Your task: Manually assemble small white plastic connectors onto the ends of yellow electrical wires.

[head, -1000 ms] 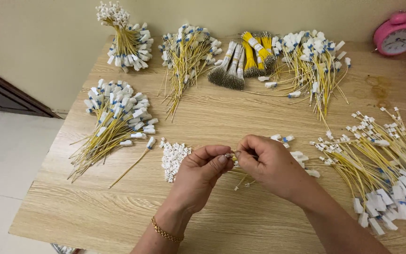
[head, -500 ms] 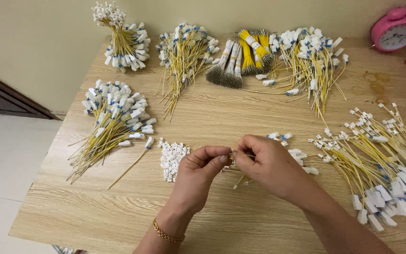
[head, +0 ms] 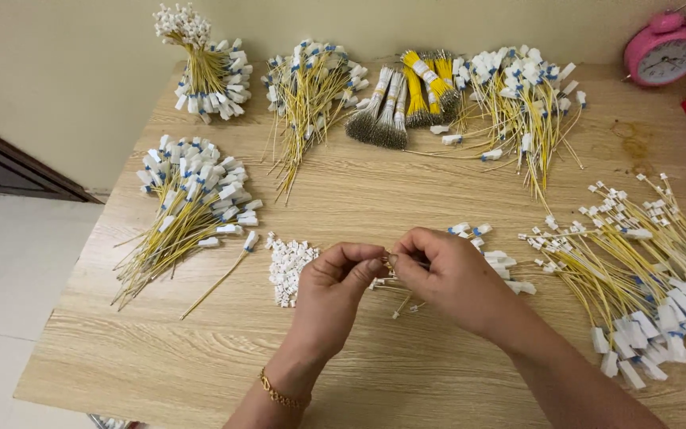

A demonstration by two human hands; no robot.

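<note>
Pale wood-grain laminate covers the table, which stands against a cream wall with light floor tiles off to its left. Both hands meet just above the middle of the near half: the left hand, a thin gold bracelet at its wrist, and the right hand pinch toward each other, fingertips nearly touching, closed narrow on a thin yellow wire with a small white plug end. The wire trails down and toward the near edge from the pinch, its long axis slanting roughly away from the right palm; the pinch itself is too small to tell which hand carries the plug and which the wire. Just left of the left hand, and nearer to it than to the right, lies a small heap of loose white plastic connector housings. Beyond the right knuckles sits a little cluster of white-and-blue tagged pieces. I count seven lots of yellow wire around the board: a standing sheaf at the far left corner, a fanned bundle beside it, banded yellow-and-grey bunches, a spread bundle to their right, a pile at mid-left with one stray wire beside it, and a large pile at the right edge. One pink twin-bell alarm clock stands at the far right corner.
</note>
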